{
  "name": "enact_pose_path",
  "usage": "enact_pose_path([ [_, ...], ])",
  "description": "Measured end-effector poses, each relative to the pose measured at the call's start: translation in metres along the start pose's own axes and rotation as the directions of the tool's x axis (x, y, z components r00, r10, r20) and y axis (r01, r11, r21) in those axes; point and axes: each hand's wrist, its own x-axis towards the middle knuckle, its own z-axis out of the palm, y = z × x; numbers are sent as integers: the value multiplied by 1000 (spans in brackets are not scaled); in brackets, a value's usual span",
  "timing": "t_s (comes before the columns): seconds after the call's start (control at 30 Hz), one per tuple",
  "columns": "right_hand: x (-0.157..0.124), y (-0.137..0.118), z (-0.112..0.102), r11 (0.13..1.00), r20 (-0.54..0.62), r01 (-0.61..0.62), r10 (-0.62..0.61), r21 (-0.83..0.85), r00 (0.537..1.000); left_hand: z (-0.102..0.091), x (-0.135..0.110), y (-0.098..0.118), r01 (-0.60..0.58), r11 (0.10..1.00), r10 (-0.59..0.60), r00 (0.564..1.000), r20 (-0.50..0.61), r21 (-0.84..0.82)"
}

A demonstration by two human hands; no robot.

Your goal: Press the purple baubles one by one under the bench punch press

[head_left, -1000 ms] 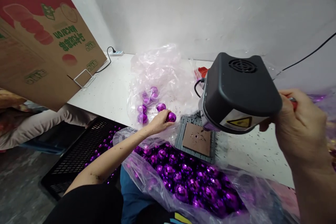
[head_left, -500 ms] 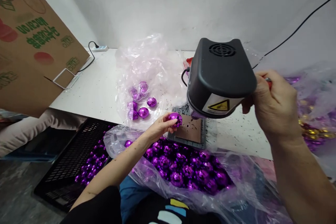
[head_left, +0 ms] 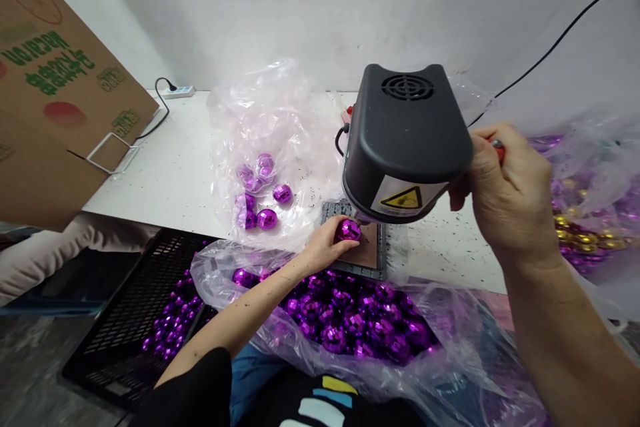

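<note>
A shiny purple mirror-faceted ball [head_left: 349,229] is pinched between the thumb and fingers of my left hand [head_left: 323,245]. The ball is over a brown square plate [head_left: 364,255] with a dark frame, close under a black bench machine [head_left: 411,127]. That machine has a round vent on top and a yellow warning label; its underside is mostly hidden. On its right side, my right hand [head_left: 515,193] is wrapped round a lever with a red end [head_left: 498,149]. Several purple balls [head_left: 267,219] rest on clear plastic to the left of the plate.
A clear plastic bag full of purple balls [head_left: 345,330] lies open over my lap. Lower left is a black crate [head_left: 107,320] with small purple balls. A cardboard box [head_left: 55,100] stands left. Purple and gold beads [head_left: 585,233] lie at right; a power strip [head_left: 180,91] is behind.
My left hand has moved the ball rightward over the plate, nearer to the machine's underside. My right hand stays on the lever. The whole view has shifted slightly.
</note>
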Motion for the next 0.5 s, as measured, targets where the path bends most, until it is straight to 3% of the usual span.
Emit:
enact_pose_path([
  [0.1,0,2,1,1000,-7,20,-20,-5,1000,7,0,0,-88,983,90,996,-9,160],
  [0.2,-1,3,1,1000,-6,16,-16,-15,1000,18,0,-3,-129,958,157,983,-94,257],
  [0.33,0,2,-1,1000,8,13,-13,-24,1000,29,0,-8,-160,953,218,951,-220,256],
  [0.5,-2,-2,-5,999,11,-8,8,-35,1000,33,-2,-14,-194,961,236,947,-216,199],
])
